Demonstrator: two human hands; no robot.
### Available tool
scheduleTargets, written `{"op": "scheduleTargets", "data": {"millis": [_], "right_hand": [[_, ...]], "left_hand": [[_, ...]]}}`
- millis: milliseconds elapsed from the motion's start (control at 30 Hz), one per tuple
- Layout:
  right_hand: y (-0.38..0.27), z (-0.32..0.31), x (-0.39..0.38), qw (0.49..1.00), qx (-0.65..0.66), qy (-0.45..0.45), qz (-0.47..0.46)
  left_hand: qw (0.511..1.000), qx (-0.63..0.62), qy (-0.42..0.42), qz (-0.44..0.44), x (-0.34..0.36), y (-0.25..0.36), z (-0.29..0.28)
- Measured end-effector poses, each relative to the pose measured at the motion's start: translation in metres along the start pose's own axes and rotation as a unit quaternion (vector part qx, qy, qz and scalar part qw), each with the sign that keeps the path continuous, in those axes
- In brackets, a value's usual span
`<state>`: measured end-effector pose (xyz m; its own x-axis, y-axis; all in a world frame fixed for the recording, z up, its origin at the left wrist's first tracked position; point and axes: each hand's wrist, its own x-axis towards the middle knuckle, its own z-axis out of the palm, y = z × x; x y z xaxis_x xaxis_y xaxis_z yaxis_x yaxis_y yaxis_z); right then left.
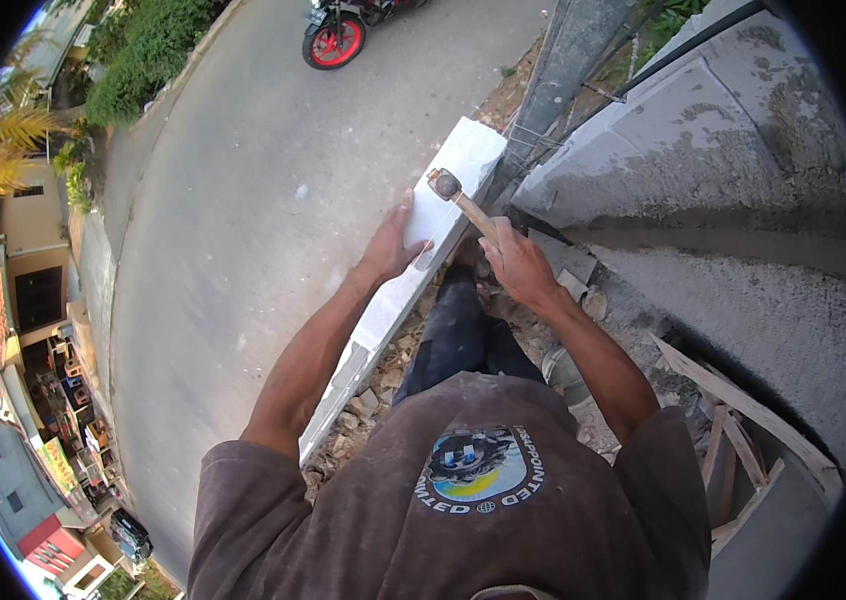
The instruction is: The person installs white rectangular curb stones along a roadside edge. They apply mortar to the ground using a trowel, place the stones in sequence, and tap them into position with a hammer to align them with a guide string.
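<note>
Gripping a hammer [475, 217], the right hand [521, 264] had the white block [431, 222] at ten o'clock, its long axis running from one to seven; the nearer left hand [389, 242] rested on it, fingers spread.

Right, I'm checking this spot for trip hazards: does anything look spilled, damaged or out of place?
Yes: broken masonry rubble lies loose along the inner side of the low white block wall, beside the person's legs, making footing look uneven. A pale splotch also marks the grey road.
</note>
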<state>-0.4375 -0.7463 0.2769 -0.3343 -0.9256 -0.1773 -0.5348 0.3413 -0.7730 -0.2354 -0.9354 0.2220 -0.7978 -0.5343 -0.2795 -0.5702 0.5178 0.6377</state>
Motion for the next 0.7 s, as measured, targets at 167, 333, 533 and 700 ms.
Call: {"op": "scheduleTargets", "data": {"millis": [167,333,533,700], "right_hand": [[0.013,0.011,0.005,0.999,-0.033,-0.025,0.023],[0.003,0.014,0.005,0.997,-0.047,-0.042,0.041],[0.002,0.027,0.000,0.998,-0.024,-0.033,0.054],[-0.004,0.021,0.004,0.996,-0.042,-0.040,0.073]], "left_hand": [[0.999,-0.023,-0.037,-0.004,-0.006,0.003,-0.015],[0.998,0.004,-0.041,0.037,-0.050,-0.022,-0.015],[0.998,0.047,0.029,-0.030,-0.057,-0.022,0.016],[0.984,0.153,0.067,-0.067,-0.047,-0.008,0.023]]}}
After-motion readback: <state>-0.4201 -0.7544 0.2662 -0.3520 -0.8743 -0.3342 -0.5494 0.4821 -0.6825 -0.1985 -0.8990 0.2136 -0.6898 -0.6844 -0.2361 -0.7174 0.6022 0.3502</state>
